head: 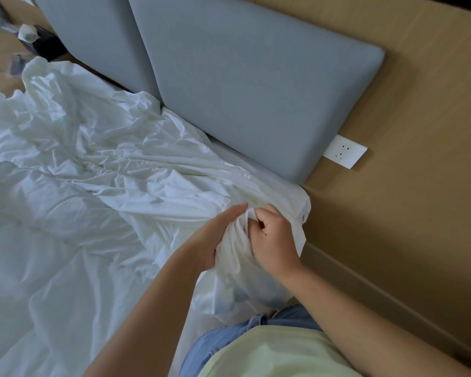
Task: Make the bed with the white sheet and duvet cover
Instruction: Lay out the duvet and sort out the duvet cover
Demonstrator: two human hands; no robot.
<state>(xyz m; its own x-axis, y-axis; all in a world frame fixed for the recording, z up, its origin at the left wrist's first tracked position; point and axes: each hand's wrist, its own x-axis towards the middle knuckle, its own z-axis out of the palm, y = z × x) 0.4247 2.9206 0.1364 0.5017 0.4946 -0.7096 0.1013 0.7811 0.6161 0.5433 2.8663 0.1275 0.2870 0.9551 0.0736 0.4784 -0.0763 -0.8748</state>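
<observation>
**Two grips, one corner**

The left hand [215, 238] and right hand [273, 240] each clutch the same gathered corner of the crumpled white cloth sheet [106, 172], fingers curled tight into the folds. The rest of it sprawls in wrinkles beside the grey padded headboard panels [256, 91].

Grey headboard pads [256, 85], white wall socket [344, 155], tan wall panel [419, 118]

Two hands [215, 238] [273, 240], two grey headboard panels [93, 36] [256, 91], one white sheet [106, 172], one wall socket [344, 155].
</observation>
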